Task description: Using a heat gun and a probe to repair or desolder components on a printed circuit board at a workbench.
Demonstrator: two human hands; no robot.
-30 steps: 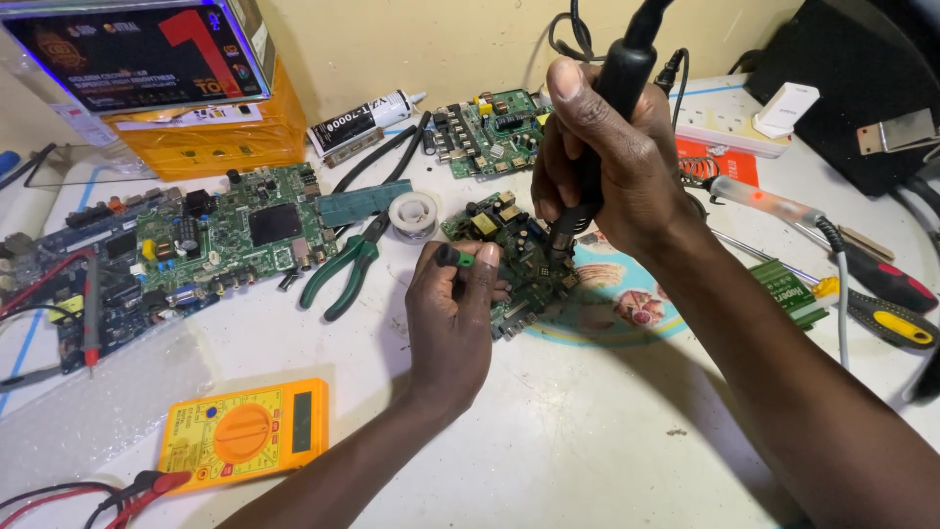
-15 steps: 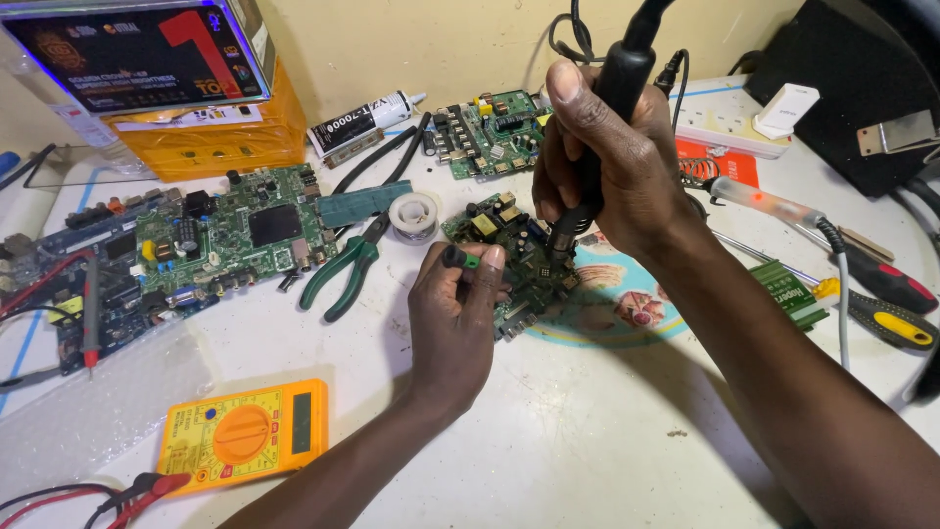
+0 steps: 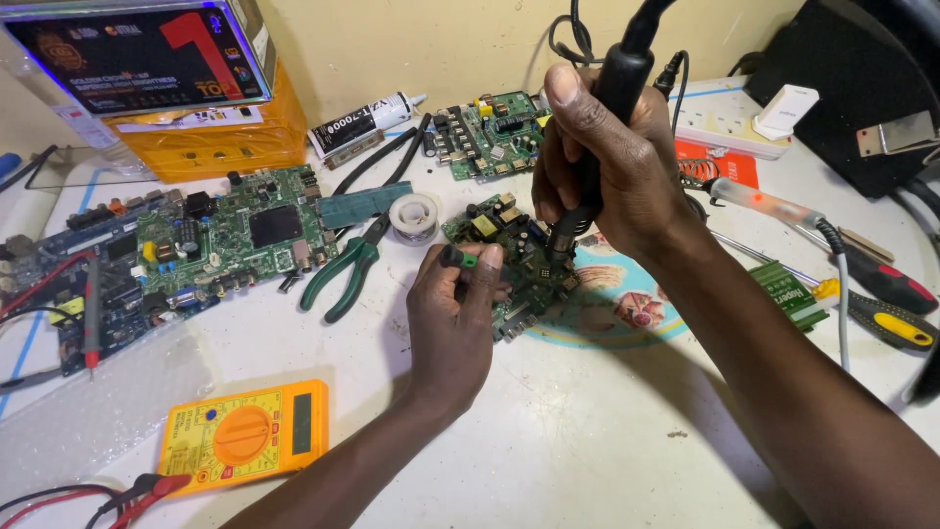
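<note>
Two bare hands work over a small green circuit board (image 3: 509, 260) lying on a white bench (image 3: 587, 441). Right hand (image 3: 607, 167) has its fingers wrapped firmly around a black soldering tool (image 3: 602, 127) held upright, its tip down on the board just below the fingers. Left hand (image 3: 455, 323) rests on the near edge of the same board, its fingers pinched narrow on a small dark and green part (image 3: 458, 258). Just left of the left fingers lie green-handled pliers (image 3: 348, 274) and a spool of solder (image 3: 414, 216). Farther left sits a large circuit board (image 3: 235, 235). Near the left wrist lies a yellow multimeter (image 3: 245, 436). Right of the right forearm lie screwdrivers (image 3: 881, 304).
</note>
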